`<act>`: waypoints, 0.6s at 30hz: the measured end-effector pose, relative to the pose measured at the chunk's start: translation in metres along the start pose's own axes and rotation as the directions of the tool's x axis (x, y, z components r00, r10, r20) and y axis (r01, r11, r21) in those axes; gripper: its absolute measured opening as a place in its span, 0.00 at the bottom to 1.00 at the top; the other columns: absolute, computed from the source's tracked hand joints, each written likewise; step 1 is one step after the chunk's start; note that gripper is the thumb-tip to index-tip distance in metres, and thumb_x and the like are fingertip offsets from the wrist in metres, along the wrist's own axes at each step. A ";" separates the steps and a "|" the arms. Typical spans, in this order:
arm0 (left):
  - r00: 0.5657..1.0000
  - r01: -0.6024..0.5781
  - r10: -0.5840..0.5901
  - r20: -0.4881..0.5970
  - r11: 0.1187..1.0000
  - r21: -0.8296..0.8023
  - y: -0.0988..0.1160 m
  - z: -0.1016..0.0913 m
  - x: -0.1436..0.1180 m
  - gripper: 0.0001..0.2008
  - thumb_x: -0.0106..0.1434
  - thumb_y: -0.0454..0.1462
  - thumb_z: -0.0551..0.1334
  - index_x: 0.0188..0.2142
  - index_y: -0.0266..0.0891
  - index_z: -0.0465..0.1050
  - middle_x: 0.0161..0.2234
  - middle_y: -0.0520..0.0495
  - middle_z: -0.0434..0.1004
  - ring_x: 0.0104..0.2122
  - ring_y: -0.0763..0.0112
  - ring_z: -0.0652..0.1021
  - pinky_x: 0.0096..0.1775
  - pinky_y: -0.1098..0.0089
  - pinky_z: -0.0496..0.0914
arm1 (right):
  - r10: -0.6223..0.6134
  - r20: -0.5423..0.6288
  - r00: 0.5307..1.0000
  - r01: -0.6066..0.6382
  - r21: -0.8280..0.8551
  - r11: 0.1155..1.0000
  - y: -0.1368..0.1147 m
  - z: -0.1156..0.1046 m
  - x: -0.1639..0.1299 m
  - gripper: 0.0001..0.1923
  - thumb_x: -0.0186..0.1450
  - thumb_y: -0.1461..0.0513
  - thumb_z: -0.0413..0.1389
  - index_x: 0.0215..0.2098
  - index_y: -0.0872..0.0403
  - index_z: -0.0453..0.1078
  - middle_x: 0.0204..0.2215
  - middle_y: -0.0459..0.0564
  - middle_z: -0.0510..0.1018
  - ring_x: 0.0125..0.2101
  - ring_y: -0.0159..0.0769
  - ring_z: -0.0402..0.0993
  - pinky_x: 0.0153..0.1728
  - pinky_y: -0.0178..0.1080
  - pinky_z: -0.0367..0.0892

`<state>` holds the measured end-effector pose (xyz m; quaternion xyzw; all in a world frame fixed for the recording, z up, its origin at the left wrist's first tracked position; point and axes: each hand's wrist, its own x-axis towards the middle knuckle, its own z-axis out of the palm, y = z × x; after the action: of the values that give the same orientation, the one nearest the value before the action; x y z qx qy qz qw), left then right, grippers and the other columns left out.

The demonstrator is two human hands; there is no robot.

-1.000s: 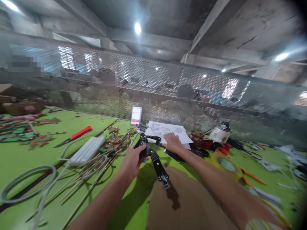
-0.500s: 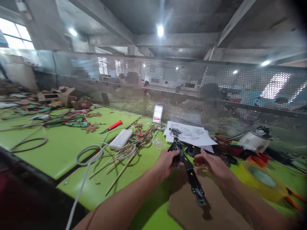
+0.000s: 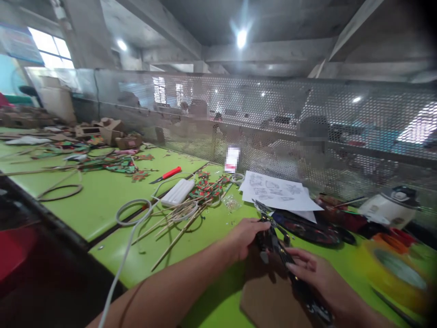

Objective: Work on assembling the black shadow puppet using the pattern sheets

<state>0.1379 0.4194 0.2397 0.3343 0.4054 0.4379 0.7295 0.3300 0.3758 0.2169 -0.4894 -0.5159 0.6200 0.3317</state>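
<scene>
A black strip-like assembly (image 3: 274,241) with small gold-coloured studs and silvery metal ends is held above the bench. My left hand (image 3: 247,234) grips its upper part, thumb lying across the top. Farther down, my right hand (image 3: 312,269) has its thumb and fingers around the long lower strip. That strip slants towards the lower right and is blurred at its end. Beneath lies a piece of brown cardboard (image 3: 269,300) on the green bench top. White printed sheets (image 3: 278,193) lie just beyond, with a dark flat item (image 3: 305,226) in front of them.
Yellow tape (image 3: 396,269) and a white device (image 3: 387,207) sit at right. Thin sticks (image 3: 177,241), a white power strip (image 3: 178,192), looped cable (image 3: 131,214) and a red-handled knife (image 3: 170,173) lie left. A perforated metal screen (image 3: 266,123) closes off the back.
My right hand has closed on the lower strip, which has swung towards the right. The upper metal end has dropped away from over the sheets. The camera view has turned slightly left.
</scene>
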 end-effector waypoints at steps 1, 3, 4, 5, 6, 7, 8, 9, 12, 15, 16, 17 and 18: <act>1.000 -0.007 0.008 -0.017 1.000 0.013 -0.001 -0.001 0.002 0.07 0.55 0.36 0.63 0.24 0.34 0.69 0.21 0.48 0.71 0.19 0.73 0.71 0.21 0.72 0.67 | 0.003 0.004 1.000 -0.003 -0.011 1.000 0.002 -0.003 -0.001 0.24 0.48 0.49 0.67 0.41 0.48 0.77 0.33 0.51 0.81 0.32 0.44 0.77 0.33 0.41 0.69; 1.000 -0.015 0.016 -0.019 0.999 0.037 -0.003 -0.003 0.005 0.07 0.55 0.36 0.64 0.24 0.34 0.69 0.20 0.50 0.70 0.18 0.75 0.71 0.22 0.73 0.66 | 0.013 0.022 1.000 -0.012 -0.057 0.998 0.005 -0.009 -0.002 0.23 0.48 0.49 0.66 0.41 0.47 0.77 0.36 0.53 0.82 0.38 0.48 0.78 0.40 0.44 0.69; 1.000 -0.014 0.014 -0.004 0.999 0.048 -0.005 -0.004 0.006 0.06 0.54 0.35 0.64 0.25 0.34 0.69 0.20 0.50 0.71 0.18 0.75 0.71 0.22 0.73 0.66 | 0.021 0.025 0.999 -0.018 -0.090 0.996 0.005 -0.012 -0.002 0.23 0.48 0.49 0.66 0.41 0.47 0.77 0.37 0.53 0.82 0.41 0.49 0.77 0.42 0.45 0.69; 1.000 -0.011 0.010 0.017 0.998 0.065 -0.005 -0.004 0.007 0.05 0.53 0.34 0.64 0.26 0.34 0.70 0.21 0.50 0.71 0.18 0.75 0.71 0.22 0.73 0.67 | 0.029 0.029 0.999 -0.025 -0.124 0.992 0.004 -0.015 -0.002 0.24 0.48 0.49 0.66 0.41 0.47 0.77 0.38 0.54 0.82 0.42 0.50 0.77 0.44 0.46 0.69; 0.999 -0.014 0.011 0.038 0.996 0.090 -0.006 -0.005 0.008 0.04 0.52 0.32 0.64 0.27 0.34 0.70 0.21 0.51 0.71 0.17 0.76 0.71 0.22 0.73 0.67 | 0.035 0.040 0.999 -0.029 -0.154 0.988 0.002 -0.017 -0.002 0.24 0.49 0.48 0.66 0.42 0.48 0.77 0.40 0.54 0.82 0.43 0.50 0.77 0.45 0.46 0.69; 0.998 -0.024 0.017 0.056 0.992 0.121 -0.006 -0.005 0.008 0.04 0.52 0.31 0.64 0.28 0.34 0.70 0.21 0.51 0.71 0.17 0.76 0.71 0.21 0.74 0.67 | 0.034 0.064 0.997 -0.022 -0.178 0.984 0.000 -0.018 -0.003 0.25 0.49 0.48 0.65 0.43 0.49 0.77 0.41 0.54 0.82 0.44 0.50 0.76 0.46 0.47 0.68; 0.997 -0.044 0.033 0.072 0.987 0.156 -0.006 -0.005 0.007 0.05 0.51 0.30 0.64 0.29 0.34 0.70 0.21 0.52 0.71 0.16 0.76 0.70 0.20 0.74 0.66 | 0.023 0.096 0.995 -0.004 -0.195 0.981 -0.003 -0.019 -0.003 0.26 0.50 0.48 0.65 0.44 0.50 0.76 0.42 0.55 0.81 0.45 0.50 0.76 0.48 0.47 0.68; 0.995 -0.073 0.058 0.087 0.979 0.192 -0.006 -0.005 0.007 0.05 0.51 0.30 0.63 0.29 0.35 0.69 0.20 0.53 0.70 0.14 0.77 0.69 0.18 0.75 0.65 | 0.006 0.134 0.991 0.022 -0.211 0.977 -0.006 -0.019 -0.004 0.27 0.52 0.48 0.65 0.46 0.52 0.76 0.44 0.55 0.80 0.46 0.50 0.75 0.49 0.46 0.67; 0.986 -0.144 0.115 0.120 0.950 0.277 -0.004 -0.006 0.005 0.03 0.53 0.30 0.62 0.28 0.36 0.68 0.19 0.56 0.68 0.12 0.80 0.65 0.15 0.76 0.62 | -0.024 0.195 0.980 0.074 -0.255 0.964 -0.010 -0.017 -0.006 0.28 0.55 0.48 0.63 0.48 0.54 0.74 0.46 0.56 0.79 0.47 0.49 0.74 0.51 0.46 0.65; 0.988 -0.142 0.114 0.106 0.939 0.313 -0.001 -0.007 0.004 0.03 0.53 0.31 0.62 0.28 0.36 0.68 0.18 0.57 0.66 0.11 0.80 0.64 0.15 0.77 0.60 | -0.023 0.167 0.986 0.068 -0.267 0.961 -0.008 -0.012 -0.007 0.31 0.54 0.45 0.62 0.50 0.54 0.74 0.45 0.56 0.79 0.47 0.50 0.74 0.50 0.47 0.67; 0.990 -0.130 0.103 0.099 0.939 0.319 0.000 -0.007 0.003 0.02 0.54 0.32 0.61 0.28 0.36 0.68 0.18 0.56 0.66 0.12 0.80 0.64 0.15 0.76 0.60 | -0.029 0.159 0.987 0.072 -0.271 0.960 -0.007 -0.011 -0.007 0.32 0.53 0.44 0.62 0.50 0.54 0.74 0.45 0.56 0.79 0.48 0.50 0.74 0.50 0.46 0.67; 0.991 -0.117 0.090 0.096 0.939 0.325 0.001 -0.007 0.003 0.02 0.54 0.32 0.61 0.28 0.36 0.68 0.17 0.56 0.66 0.12 0.80 0.64 0.15 0.76 0.60 | -0.036 0.155 0.987 0.079 -0.278 0.957 -0.007 -0.010 -0.007 0.32 0.53 0.43 0.61 0.49 0.54 0.74 0.45 0.56 0.79 0.48 0.50 0.73 0.50 0.46 0.67; 0.992 -0.105 0.077 0.096 0.937 0.333 0.001 -0.007 0.002 0.02 0.54 0.33 0.61 0.28 0.36 0.68 0.17 0.56 0.66 0.12 0.79 0.64 0.16 0.76 0.61 | -0.042 0.158 0.986 0.087 -0.286 0.954 -0.006 -0.009 -0.007 0.32 0.54 0.43 0.61 0.49 0.54 0.74 0.45 0.56 0.79 0.48 0.50 0.73 0.50 0.45 0.67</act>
<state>0.1321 0.4227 0.2370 0.4902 0.4284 0.3813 0.6563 0.3402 0.3740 0.2251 -0.4677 -0.6412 0.5608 0.2360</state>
